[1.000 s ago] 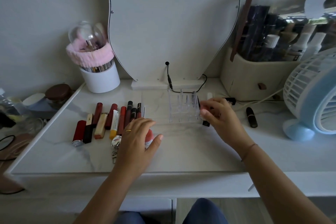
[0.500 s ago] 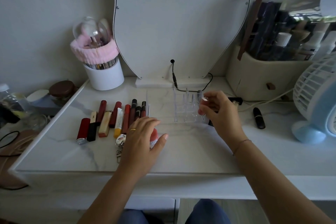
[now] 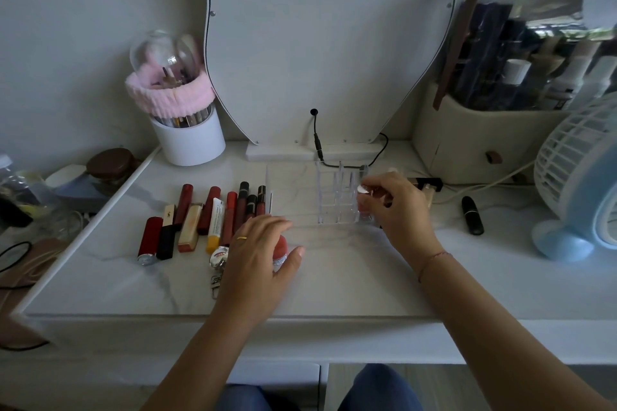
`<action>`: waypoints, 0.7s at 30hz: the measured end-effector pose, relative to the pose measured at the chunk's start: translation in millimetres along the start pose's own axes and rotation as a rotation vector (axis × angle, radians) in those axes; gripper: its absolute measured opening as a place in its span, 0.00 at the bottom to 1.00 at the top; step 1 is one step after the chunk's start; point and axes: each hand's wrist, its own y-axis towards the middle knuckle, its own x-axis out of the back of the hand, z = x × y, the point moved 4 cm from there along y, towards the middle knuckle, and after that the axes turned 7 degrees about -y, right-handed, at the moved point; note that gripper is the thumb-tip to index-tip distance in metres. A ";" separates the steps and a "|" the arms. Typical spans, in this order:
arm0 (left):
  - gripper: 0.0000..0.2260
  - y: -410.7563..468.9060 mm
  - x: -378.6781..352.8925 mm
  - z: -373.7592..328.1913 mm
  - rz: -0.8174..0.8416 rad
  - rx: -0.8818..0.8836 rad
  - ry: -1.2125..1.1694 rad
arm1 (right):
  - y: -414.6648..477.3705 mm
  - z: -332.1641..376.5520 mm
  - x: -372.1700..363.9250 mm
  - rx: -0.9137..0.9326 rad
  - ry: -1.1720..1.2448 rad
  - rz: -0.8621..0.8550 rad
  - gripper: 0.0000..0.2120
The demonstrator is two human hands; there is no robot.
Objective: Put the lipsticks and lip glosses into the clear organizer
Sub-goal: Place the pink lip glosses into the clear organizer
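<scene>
The clear organizer [image 3: 337, 197] stands mid-table, in front of the mirror base. My right hand [image 3: 399, 208] pinches a small clear tube with a silver top [image 3: 362, 190] over the organizer's front right compartment. My left hand [image 3: 260, 250] lies over a red round-topped lip balm [image 3: 282, 248], thumb beside it. A row of red, black and beige lipsticks and glosses [image 3: 207, 213] lies left of the organizer. One black lipstick [image 3: 472, 214] lies alone to the right. A black and gold tube [image 3: 430, 183] shows behind my right hand.
A white brush cup [image 3: 190, 140] with a pink band stands at the back left, with a mirror [image 3: 327, 43] behind the organizer. A beige cosmetics case [image 3: 467, 140] and a blue-white fan [image 3: 581, 183] crowd the right. A black cable [image 3: 317, 143] runs past the organizer. A keychain [image 3: 217, 264] lies by my left hand.
My right hand lifted the small tube from table level beside the organizer up to its top right, then slightly down and left. My left hand stayed on the balm.
</scene>
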 end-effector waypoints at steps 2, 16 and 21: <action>0.17 0.2 0.2 -0.3 -0.004 -0.001 -0.002 | -0.1 3.4 -0.5 0.046 -0.055 0.000 0.10; 0.16 -0.8 -0.3 0.6 -0.028 -0.003 0.000 | 32.6 -47.7 34.4 -0.099 -0.220 0.291 0.25; 0.15 -0.8 -0.7 1.7 -0.029 0.002 0.003 | 42.3 -44.9 15.0 -0.040 -0.340 0.446 0.26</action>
